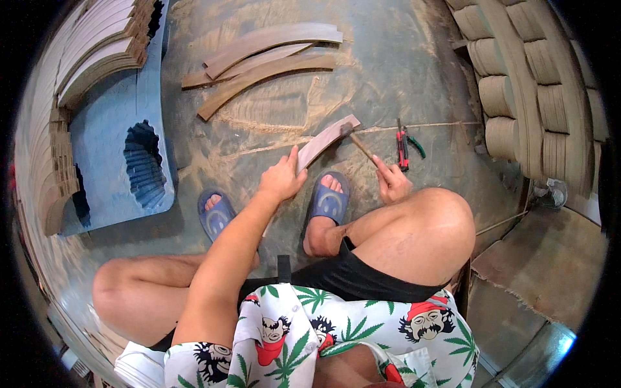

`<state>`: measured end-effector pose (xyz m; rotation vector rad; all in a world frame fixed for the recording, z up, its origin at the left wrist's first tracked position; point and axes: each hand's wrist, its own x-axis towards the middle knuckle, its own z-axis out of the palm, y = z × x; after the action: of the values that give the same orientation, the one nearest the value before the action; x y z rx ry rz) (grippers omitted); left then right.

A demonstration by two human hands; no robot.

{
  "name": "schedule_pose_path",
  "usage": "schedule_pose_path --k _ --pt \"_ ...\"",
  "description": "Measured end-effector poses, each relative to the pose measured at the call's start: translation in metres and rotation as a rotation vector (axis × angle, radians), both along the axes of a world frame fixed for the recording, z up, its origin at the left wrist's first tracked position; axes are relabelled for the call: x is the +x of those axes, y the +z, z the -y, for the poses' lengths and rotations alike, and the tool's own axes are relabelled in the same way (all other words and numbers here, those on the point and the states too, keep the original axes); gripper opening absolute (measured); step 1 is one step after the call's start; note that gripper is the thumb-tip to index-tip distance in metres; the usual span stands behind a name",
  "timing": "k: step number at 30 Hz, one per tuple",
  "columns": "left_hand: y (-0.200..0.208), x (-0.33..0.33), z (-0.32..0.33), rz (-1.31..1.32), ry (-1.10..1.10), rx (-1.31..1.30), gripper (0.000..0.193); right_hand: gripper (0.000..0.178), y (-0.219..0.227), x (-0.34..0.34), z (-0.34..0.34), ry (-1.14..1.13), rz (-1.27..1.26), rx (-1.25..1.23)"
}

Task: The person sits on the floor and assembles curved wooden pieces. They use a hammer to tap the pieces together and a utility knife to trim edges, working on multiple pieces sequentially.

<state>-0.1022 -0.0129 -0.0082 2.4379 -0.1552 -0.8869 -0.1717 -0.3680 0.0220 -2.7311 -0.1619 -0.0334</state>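
A curved wooden strip (pixel 328 137) slants across the floor just beyond my feet. My left hand (pixel 283 174) is closed on its near end, with a finger laid along the top. In my right hand (pixel 392 182) is the handle of a hammer (pixel 362 148), and the hammer's head rests at or just over the strip's far end. Whether the head touches the wood I cannot tell. Right of the hammer lie red-handled pliers (pixel 403 150), with a green-handled tool (pixel 416 146) against them.
Several curved wooden strips (pixel 265 81) lie overlapping on the dusty floor (pixel 259 132) farther off. A blue plastic pallet or bin (pixel 103 116) with jagged holes stands at left, beside stacked curved boards (pixel 97 58). Bundled wooden pieces (pixel 497 96) rise at right. Brown sheet material (pixel 543 258) lies nearer.
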Motion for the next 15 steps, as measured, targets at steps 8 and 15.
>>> schedule_pose_path --k 8,15 --pt "0.003 0.013 -0.008 0.003 -0.054 0.050 0.082 0.080 0.031 0.038 0.003 0.469 -0.077 -0.192" --pt "0.014 0.017 -0.006 -0.026 -0.065 0.074 0.079 0.070 0.029 0.082 0.033 -0.080 -0.078 -0.348"
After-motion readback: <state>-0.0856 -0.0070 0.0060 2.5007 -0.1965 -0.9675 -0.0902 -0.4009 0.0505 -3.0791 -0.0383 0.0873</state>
